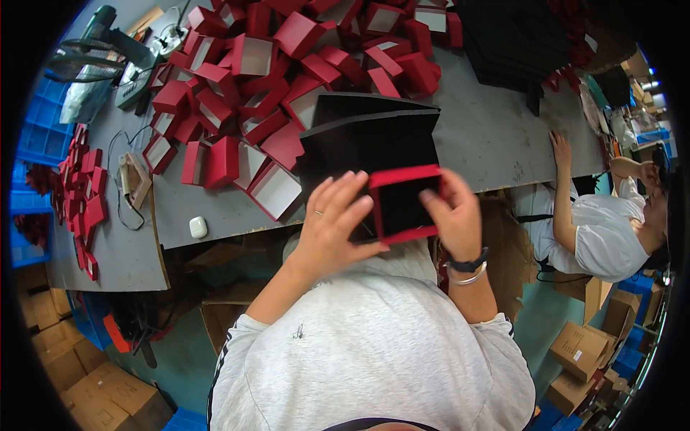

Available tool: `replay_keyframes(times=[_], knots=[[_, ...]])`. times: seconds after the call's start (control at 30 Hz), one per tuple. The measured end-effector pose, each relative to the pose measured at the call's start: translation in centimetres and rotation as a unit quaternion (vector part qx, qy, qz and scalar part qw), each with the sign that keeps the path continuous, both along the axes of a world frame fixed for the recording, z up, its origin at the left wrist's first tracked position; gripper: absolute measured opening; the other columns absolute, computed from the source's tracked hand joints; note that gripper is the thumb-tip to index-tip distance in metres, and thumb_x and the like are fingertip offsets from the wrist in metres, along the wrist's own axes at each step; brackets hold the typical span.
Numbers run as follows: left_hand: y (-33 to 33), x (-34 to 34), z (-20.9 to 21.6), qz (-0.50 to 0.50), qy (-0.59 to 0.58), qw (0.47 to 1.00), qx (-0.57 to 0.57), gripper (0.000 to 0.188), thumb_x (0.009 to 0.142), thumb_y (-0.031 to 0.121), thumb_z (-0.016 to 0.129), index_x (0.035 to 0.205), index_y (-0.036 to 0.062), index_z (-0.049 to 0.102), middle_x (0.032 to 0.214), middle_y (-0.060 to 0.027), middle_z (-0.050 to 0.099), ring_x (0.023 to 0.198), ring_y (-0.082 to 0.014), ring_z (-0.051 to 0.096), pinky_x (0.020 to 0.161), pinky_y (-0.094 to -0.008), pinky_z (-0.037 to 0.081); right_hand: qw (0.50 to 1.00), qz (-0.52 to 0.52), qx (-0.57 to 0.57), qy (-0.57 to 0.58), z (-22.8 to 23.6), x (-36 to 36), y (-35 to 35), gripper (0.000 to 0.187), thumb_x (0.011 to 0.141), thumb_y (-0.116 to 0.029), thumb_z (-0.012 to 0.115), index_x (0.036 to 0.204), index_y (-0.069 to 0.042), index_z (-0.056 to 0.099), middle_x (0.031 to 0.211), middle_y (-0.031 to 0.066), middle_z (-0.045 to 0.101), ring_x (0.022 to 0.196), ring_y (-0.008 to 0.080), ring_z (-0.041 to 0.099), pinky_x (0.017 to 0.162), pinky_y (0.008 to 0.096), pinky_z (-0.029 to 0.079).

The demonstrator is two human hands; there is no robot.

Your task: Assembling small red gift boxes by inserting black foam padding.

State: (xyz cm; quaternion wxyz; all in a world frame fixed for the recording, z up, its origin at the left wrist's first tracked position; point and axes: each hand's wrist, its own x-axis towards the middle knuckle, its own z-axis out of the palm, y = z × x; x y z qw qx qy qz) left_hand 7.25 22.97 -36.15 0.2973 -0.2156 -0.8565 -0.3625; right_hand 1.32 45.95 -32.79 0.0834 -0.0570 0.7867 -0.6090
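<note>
A small red box with a black inside is held in front of my body, close to the table's near edge. My right hand grips its right wall, the thumb bent over into the black inside. On the other side, my left hand presses the left wall, its thumb by the near left corner and its other fingers reaching up over black material. Just beyond the box are black foam sheets, which look cut and partly overlapping. Parts of the right fingers are hidden behind the box wall.
A large heap of red boxes covers the far left of the grey table. A black stack stands far right. A white earphone case lies near the edge. At right sits another person, one hand on the table.
</note>
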Motion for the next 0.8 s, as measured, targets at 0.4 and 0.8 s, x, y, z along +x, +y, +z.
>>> replay_keyframes(times=[0.4, 0.8], knots=[[-9.4, 4.4, -6.7, 0.298, -0.246, 0.917, -0.099, 0.035, 0.073, 0.013, 0.084, 0.105, 0.0106, 0.069, 0.148, -0.0227, 0.042, 0.133, -0.0461, 0.041, 0.109, -0.0516, 0.035, 0.911, -0.354, 0.190, 0.093, -11.9, -12.8, 14.3, 0.049, 0.097, -0.028, 0.066, 0.133, 0.002, 0.052, 0.131, 0.0168, 0.057, 0.120, 0.0209, 0.054, 0.100, 0.0332, 0.046], [-5.8, 3.5, -1.2, 0.078, -0.125, 0.986, 0.083, 0.016, 0.072, -0.005, 0.079, 0.081, 0.0012, 0.067, 0.156, -0.0249, 0.031, 0.141, -0.0419, 0.041, 0.109, -0.0467, 0.042, 0.936, 0.166, 0.210, 0.230, -1.3, -0.3, -4.0, 0.069, 0.073, -0.022, 0.081, 0.136, -0.011, 0.055, 0.137, 0.0168, 0.047, 0.128, 0.0365, 0.045, 0.106, 0.0434, 0.042]])
